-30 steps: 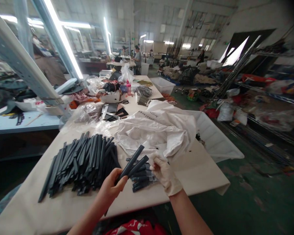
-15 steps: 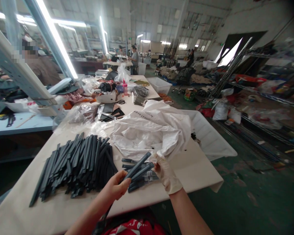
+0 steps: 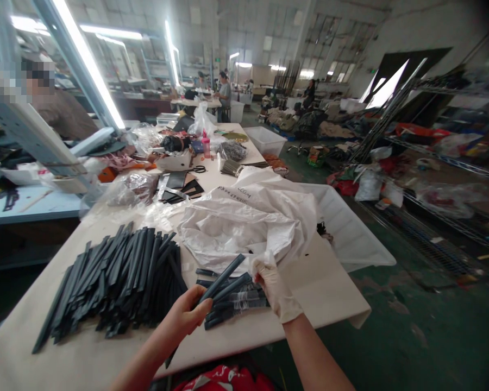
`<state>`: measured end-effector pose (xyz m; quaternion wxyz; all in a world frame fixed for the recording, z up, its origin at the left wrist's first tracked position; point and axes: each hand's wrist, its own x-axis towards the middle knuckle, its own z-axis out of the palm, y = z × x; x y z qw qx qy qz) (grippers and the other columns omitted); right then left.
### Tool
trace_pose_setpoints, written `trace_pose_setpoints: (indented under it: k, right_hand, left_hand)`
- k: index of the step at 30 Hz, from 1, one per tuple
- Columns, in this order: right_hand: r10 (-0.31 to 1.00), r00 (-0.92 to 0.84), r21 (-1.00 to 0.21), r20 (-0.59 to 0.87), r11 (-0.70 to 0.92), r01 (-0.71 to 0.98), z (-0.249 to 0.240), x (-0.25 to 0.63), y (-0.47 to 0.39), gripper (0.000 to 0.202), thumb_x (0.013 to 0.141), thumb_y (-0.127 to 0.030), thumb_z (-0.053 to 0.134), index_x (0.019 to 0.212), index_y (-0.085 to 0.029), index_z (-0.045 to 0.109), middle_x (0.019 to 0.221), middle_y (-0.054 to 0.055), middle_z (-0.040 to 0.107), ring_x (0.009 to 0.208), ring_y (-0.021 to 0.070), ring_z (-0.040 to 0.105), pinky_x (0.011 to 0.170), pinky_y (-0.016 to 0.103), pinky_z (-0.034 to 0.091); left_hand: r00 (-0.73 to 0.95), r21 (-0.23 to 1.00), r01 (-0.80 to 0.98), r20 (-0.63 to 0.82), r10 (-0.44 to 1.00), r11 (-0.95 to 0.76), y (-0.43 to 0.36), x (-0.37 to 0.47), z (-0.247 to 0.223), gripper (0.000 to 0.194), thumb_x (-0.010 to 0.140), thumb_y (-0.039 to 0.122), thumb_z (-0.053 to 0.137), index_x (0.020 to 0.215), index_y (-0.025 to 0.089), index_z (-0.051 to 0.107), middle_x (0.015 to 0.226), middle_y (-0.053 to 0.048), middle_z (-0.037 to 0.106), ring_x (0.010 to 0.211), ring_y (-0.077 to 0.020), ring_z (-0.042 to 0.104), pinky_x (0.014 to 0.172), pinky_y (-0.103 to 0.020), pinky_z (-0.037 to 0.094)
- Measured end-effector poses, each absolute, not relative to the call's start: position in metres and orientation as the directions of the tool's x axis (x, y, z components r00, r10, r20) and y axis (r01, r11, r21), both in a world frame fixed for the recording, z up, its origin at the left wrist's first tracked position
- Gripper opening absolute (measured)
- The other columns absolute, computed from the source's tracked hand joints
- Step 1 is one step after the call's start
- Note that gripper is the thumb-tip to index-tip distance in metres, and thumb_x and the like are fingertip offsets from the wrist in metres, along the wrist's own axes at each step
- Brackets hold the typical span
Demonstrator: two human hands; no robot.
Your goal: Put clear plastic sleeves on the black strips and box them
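Dark flat strips (image 3: 224, 277) are pinched in my left hand (image 3: 194, 308), slanting up to the right. My right hand (image 3: 276, 290), in a pale glove, has its fingers curled just right of the strips' upper ends; something small and whitish shows at its fingertips, too unclear to name. Under and behind the held strips lie dark strips with clear wrapping (image 3: 244, 302). A large pile of loose dark strips (image 3: 118, 282) covers the table's left part. Beyond my hands spreads a crumpled white sack (image 3: 248, 217) with handwriting on it.
The pale table (image 3: 326, 293) ends near my body. A white plastic bin (image 3: 350, 233) stands beyond its right edge. Farther back are plastic bags, scissors (image 3: 198, 169) and a pink bottle (image 3: 206, 145). A person (image 3: 61, 108) is at the left, behind a metal post.
The view has shifted slightly. My right hand's fingers have drawn a little away from the held strips' ends and look more curled. My left hand still grips the strips.
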<state>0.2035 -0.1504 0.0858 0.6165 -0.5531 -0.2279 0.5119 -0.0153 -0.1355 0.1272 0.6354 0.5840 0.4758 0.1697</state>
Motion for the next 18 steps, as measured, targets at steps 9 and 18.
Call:
trace_pose_setpoints:
  k: [9, 18]
  right_hand:
    - [0.899, 0.161, -0.798, -0.408, -0.265, -0.541, 0.085, 0.206, -0.132, 0.036, 0.057, -0.048, 0.073, 0.056, -0.017, 0.057, 0.048, -0.005, 0.049, 0.044, 0.0083, 0.043, 0.044, 0.021, 0.037]
    - [0.927, 0.162, -0.857, -0.339, -0.234, -0.459, 0.087, 0.207, -0.122, 0.033, 0.061, -0.046, 0.071, 0.055, -0.018, 0.055, 0.050, -0.006, 0.047, 0.048, 0.0074, 0.042, 0.047, 0.020, 0.035]
  left_hand:
    - [0.474, 0.910, 0.302, -0.402, 0.784, 0.284, -0.118, -0.006, 0.117, 0.028, 0.071, 0.045, 0.051, 0.070, 0.019, 0.041, 0.040, 0.013, 0.034, 0.031, -0.0021, 0.022, 0.032, -0.015, 0.015]
    - [0.382, 0.889, 0.402, -0.380, 0.842, 0.219, -0.118, -0.018, 0.134, 0.022, 0.071, 0.040, 0.051, 0.069, 0.019, 0.044, 0.048, 0.011, 0.036, 0.040, -0.0054, 0.030, 0.039, -0.017, 0.024]
